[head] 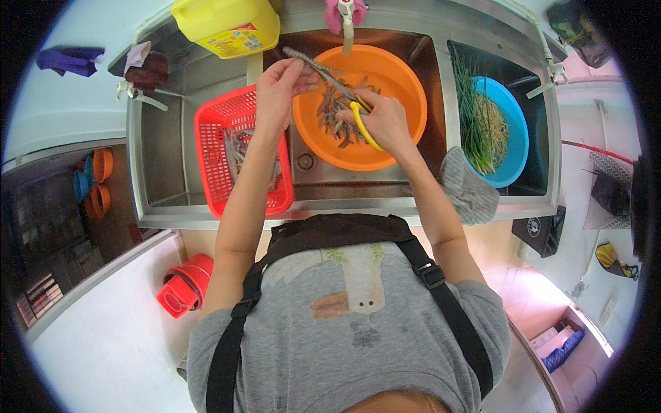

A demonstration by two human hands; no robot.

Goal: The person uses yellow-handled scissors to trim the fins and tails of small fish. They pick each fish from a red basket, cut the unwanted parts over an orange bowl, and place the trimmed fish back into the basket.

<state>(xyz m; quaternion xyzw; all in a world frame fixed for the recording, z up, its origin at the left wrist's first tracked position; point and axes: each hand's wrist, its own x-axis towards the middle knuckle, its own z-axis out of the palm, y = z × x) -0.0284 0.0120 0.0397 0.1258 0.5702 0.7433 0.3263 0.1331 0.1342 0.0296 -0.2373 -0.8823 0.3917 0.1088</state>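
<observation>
My left hand (279,95) pinches a grey shrimp (309,58) above the left rim of an orange basin (413,98). In my right hand (384,118) is a pair of scissors (365,126) with yellow handles; its blades point up and left, and their tips meet the shrimp in the view. Whether the blades touch it I cannot tell. Several shrimp (330,116) lie in the basin below the scissors. Under my left forearm, a red plastic basket (204,155) holds more shrimp (237,149), partly hidden by the arm.
A steel sink (315,180) holds the basin, below a tap (347,36). A yellow jug (227,26) stands at the back left. To the right, a blue basin (519,149) holds green onions (472,124) and sprouts. A grey striped cloth (467,191) drapes over the sink's front edge.
</observation>
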